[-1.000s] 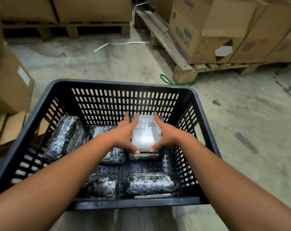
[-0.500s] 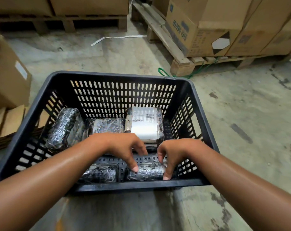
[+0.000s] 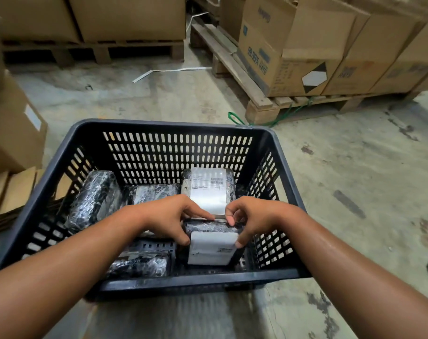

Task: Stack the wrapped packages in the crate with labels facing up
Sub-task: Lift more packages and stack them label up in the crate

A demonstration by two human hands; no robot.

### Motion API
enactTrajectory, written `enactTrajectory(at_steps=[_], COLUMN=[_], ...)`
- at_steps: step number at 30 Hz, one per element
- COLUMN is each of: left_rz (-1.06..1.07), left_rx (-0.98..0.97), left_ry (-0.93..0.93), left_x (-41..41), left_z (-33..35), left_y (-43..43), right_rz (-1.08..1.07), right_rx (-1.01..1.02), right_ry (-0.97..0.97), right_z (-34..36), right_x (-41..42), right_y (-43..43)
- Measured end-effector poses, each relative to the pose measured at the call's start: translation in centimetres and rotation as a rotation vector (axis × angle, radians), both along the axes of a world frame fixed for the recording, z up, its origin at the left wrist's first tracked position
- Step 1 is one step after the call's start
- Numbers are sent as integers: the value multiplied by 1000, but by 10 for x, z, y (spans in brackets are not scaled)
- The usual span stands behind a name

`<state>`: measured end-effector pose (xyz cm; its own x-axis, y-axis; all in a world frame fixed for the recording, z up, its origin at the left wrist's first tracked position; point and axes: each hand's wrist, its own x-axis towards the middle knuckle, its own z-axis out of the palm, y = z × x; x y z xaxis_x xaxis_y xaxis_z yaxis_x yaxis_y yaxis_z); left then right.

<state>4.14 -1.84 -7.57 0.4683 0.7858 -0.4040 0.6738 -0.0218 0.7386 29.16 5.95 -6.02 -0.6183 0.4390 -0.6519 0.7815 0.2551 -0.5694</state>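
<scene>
Both hands, left hand (image 3: 170, 217), right hand (image 3: 251, 218), gripping white-labelled package (image 3: 211, 248), label print illegible, carton (image 3: 279, 57) reading "99.99%"

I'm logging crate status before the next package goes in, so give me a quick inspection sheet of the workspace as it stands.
Surface: bare, stained concrete floor.
Job's things: black slotted crate; labelled package at far right, label up; held package at near right, white label toward camera; three black-wrapped packages show no label: left, far middle, near middle.
Clutter: white strap on floor.
Grippers: left hand and right hand both grip the held package.
Cables: green cord at the pallet corner.
Surroundings: cardboard boxes on wooden pallets.
</scene>
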Motion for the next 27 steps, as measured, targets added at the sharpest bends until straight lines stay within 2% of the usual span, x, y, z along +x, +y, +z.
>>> enactTrajectory(at_steps=[4, 10, 13, 16, 20, 23, 27], left_rz=[114, 302, 382, 463, 504, 555, 662], left_rx=[40, 88, 126, 134, 121, 90, 125], left_ry=[-176, -454, -554, -658, -766, -807, -722], left_x=[-16, -48, -64, -74, -84, -84, -70], left_z=[35, 88, 107, 112, 105, 99, 99], left_y=[4, 11, 18, 25, 29, 26, 26], right_rz=[-98, -423, -461, -404, -252, -267, -394], right_rx=[-9, -17, 71, 211, 406, 317, 237], right_ry=[203, 751, 953, 983, 874, 840, 873], right_z=[31, 71, 89, 108, 115, 109, 93], right_x=[8, 5, -8, -18, -22, -22, -22], right_y=[15, 25, 18, 11, 10, 12, 17])
